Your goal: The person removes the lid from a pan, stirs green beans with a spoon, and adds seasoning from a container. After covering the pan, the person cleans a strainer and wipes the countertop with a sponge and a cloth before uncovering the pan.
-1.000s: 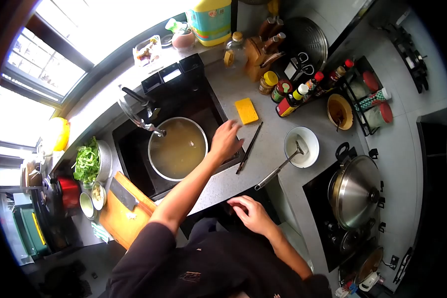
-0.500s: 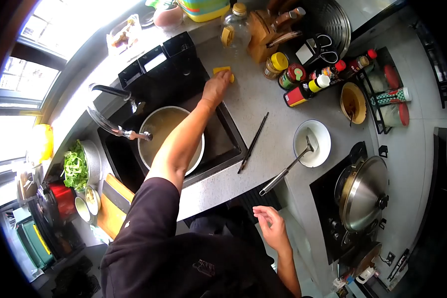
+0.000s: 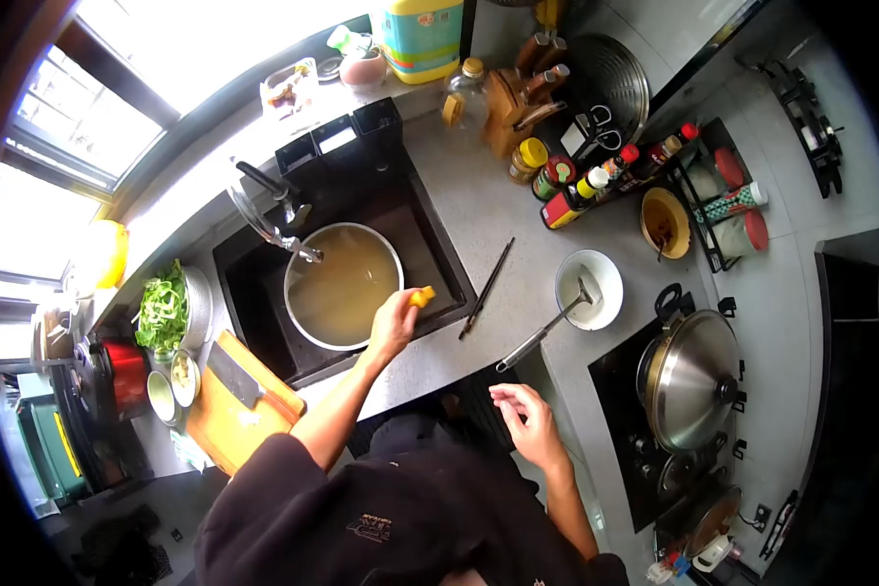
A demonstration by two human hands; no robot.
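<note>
My left hand [image 3: 392,328] is closed on a small yellow sponge [image 3: 422,296], at the near right rim of a large round pot [image 3: 342,283]. The pot stands in the black sink [image 3: 430,239] and holds cloudy, brownish water. Over its far left rim reaches the tap spout [image 3: 301,250]. My right hand [image 3: 527,426] hangs in the air in front of the counter's edge, with loosely bent fingers and nothing in it. Nearest to it is the handle of a ladle [image 3: 547,334], which rests in a white bowl [image 3: 606,283].
Dark chopsticks [image 3: 486,289] lie right of the sink. A knife [image 3: 234,375] rests on a wooden cutting board [image 3: 264,405] at the left, near a colander of greens [image 3: 163,308]. Sauce bottles [image 3: 576,198] and a knife block [image 3: 506,112] stand behind. A lidded wok [image 3: 693,381] sits on the stove.
My left hand has come back from the counter beyond the sink to the pot's near rim, bringing the yellow sponge. My right hand has barely moved. The view has shifted a little.
</note>
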